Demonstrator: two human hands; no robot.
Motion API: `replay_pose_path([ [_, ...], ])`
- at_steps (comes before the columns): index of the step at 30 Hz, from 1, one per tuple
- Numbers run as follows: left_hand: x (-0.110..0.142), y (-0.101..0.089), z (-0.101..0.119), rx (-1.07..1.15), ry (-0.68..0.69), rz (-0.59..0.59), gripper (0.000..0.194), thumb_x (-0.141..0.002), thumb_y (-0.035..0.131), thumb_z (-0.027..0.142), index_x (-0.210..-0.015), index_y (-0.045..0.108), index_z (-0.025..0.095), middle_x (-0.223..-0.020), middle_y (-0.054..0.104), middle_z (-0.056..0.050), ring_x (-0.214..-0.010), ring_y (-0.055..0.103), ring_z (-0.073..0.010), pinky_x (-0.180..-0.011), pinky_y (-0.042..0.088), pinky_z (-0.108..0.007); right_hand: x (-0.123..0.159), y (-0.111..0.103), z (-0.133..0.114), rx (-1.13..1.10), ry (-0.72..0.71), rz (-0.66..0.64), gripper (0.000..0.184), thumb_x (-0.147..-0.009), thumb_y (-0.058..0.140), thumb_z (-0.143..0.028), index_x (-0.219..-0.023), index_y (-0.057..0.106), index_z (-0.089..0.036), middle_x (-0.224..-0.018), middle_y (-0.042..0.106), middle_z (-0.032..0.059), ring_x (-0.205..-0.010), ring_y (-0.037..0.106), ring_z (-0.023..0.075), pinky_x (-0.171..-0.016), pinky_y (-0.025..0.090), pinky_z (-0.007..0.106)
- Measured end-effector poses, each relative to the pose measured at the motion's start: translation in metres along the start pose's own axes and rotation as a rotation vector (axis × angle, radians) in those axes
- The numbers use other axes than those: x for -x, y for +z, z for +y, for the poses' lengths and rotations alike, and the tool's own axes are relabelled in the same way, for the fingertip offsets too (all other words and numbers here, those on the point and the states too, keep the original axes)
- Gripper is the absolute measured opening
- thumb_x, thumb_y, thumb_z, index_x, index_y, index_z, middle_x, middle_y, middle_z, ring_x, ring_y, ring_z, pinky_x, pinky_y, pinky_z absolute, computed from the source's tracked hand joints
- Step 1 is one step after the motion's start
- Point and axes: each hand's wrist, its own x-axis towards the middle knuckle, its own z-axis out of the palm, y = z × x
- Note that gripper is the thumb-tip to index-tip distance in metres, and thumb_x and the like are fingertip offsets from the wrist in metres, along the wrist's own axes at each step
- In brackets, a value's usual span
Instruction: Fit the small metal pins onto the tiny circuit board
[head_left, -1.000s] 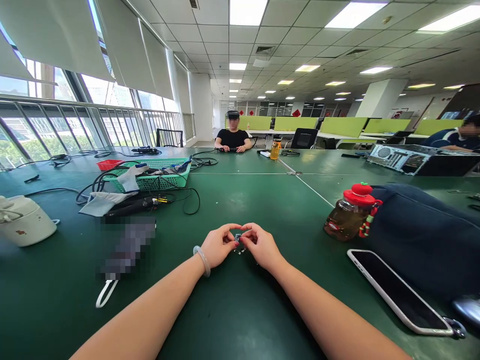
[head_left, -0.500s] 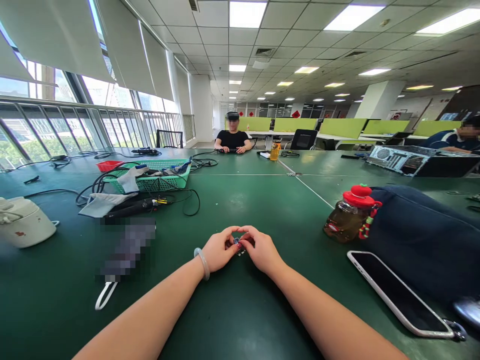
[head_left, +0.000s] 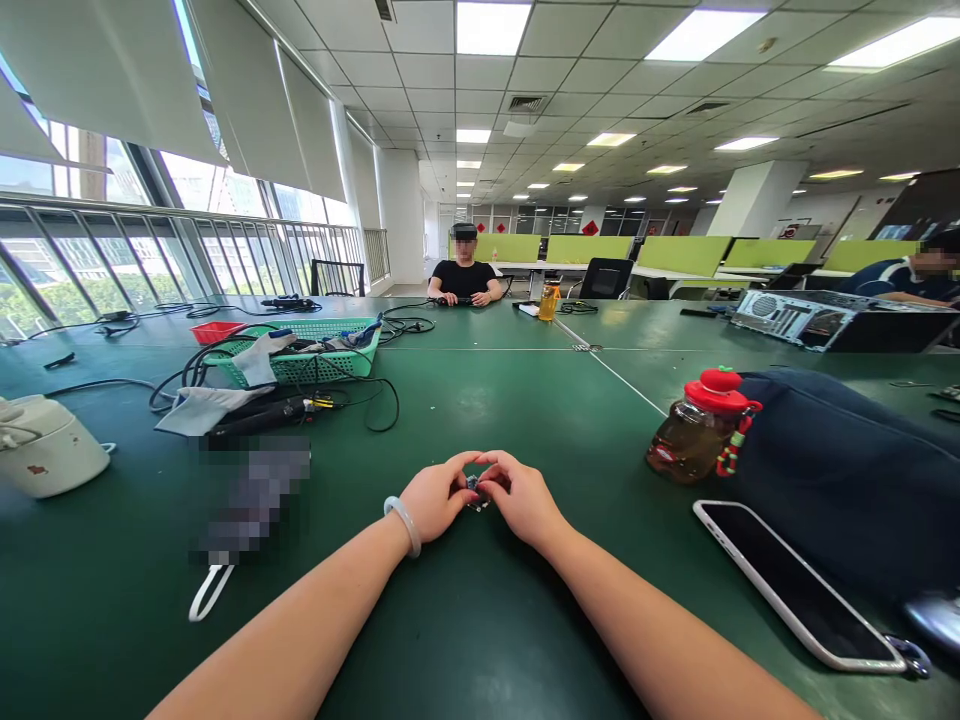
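Note:
Between my two hands, low over the green table (head_left: 480, 620), is a small metallic part (head_left: 473, 483) with blue-grey and silvery bits; its kind is too small to make out. My left hand (head_left: 435, 500), with a pale bangle (head_left: 403, 525) at the wrist, pinches it from the left. From the right, my right hand (head_left: 519, 497) closes thumb and fingers on the same part. The fingertips of both hands meet above it and hide much of it.
To the left lie a green basket (head_left: 322, 368) with cables and gloves, a white pot-like container (head_left: 52, 450) and a blurred dark pouch (head_left: 259, 490). On the right are a red-lidded bottle (head_left: 690, 430), a phone (head_left: 795, 590) and a dark bag (head_left: 847, 470). A person (head_left: 465, 275) sits opposite.
The view has shifted very slightly. Both hands stay in nearly the same place on the small part; the thumbs look a little changed in position.

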Motion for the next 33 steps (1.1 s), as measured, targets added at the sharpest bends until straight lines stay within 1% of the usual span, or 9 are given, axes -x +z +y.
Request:
replay_pose_path([
  [10,-0.0008,-0.0004,-0.0046,-0.014,0.03,-0.032,0.053,-0.076,0.051,0.021,-0.127,0.036,0.027,-0.071,0.058,0.004,-0.067,0.053,-0.0128,-0.069,0.04,-0.024,-0.0008,0.0,0.0022,-0.016,0.007,0.007,0.026,-0.072,0.048,-0.016,-0.096,0.052,-0.023,-0.07,0.061,-0.0035,-0.063,0.058,0.0113,-0.066,0.046,0.026],
  [15,-0.0004,-0.0011,-0.0039,-0.032,0.036,-0.028,0.054,-0.078,0.051,0.022,-0.129,0.033,0.027,-0.07,0.056,0.004,-0.065,0.052,-0.012,-0.068,0.041,-0.024,-0.0008,-0.0002,0.003,-0.025,0.025,0.013,0.025,-0.072,0.049,-0.017,-0.097,0.052,-0.023,-0.07,0.061,-0.0039,-0.063,0.057,0.0111,-0.066,0.046,0.026],
  [24,-0.0009,-0.0014,-0.0055,-0.068,0.031,-0.026,0.055,-0.078,0.051,0.022,-0.129,0.032,0.028,-0.072,0.058,0.004,-0.068,0.053,-0.0125,-0.07,0.041,-0.024,-0.0003,-0.0001,0.0042,0.042,-0.011,0.019,0.026,-0.074,0.049,-0.017,-0.098,0.052,-0.024,-0.071,0.061,-0.0046,-0.063,0.057,0.0104,-0.066,0.045,0.025],
  [33,-0.0005,-0.0013,-0.0053,-0.094,0.047,-0.044,0.058,-0.077,0.051,0.019,-0.13,0.03,0.029,-0.071,0.057,0.004,-0.068,0.053,-0.0123,-0.07,0.04,-0.024,-0.0004,-0.0009,0.006,0.075,-0.025,-0.009,0.028,-0.074,0.05,-0.015,-0.1,0.051,-0.024,-0.07,0.061,-0.0044,-0.063,0.056,0.0102,-0.066,0.044,0.024],
])
